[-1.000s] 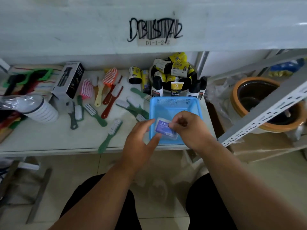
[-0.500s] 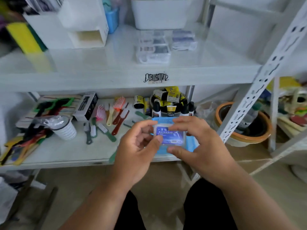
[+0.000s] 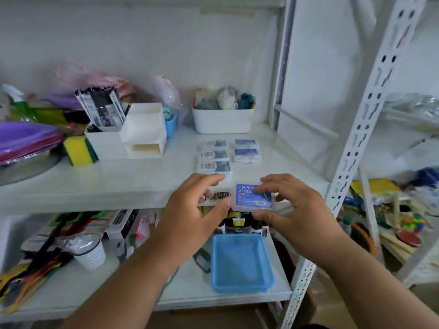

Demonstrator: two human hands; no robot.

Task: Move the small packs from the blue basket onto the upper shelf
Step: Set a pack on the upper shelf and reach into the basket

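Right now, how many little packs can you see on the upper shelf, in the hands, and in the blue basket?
Grey-label packs on the upper shelf: 3
Blue-label packs there: 2
Held pack in the right hand: 1
Packs in the blue basket: 0
Total seen: 6

A white metal shelving rack (image 3: 133,186) fills the view, set against a plain white wall (image 3: 142,43). Right of the rack's front edge a perforated white upright (image 3: 370,110) slants upward, and behind it a second grey post (image 3: 282,60) stands at the rack's back corner. Below the rack's lower board a strip of brownish floor (image 3: 213,319) shows. Further right of the upright, another shelf unit (image 3: 408,129) holds blurred, colourful clutter. The light is soft, even and shadowless, like daylight.
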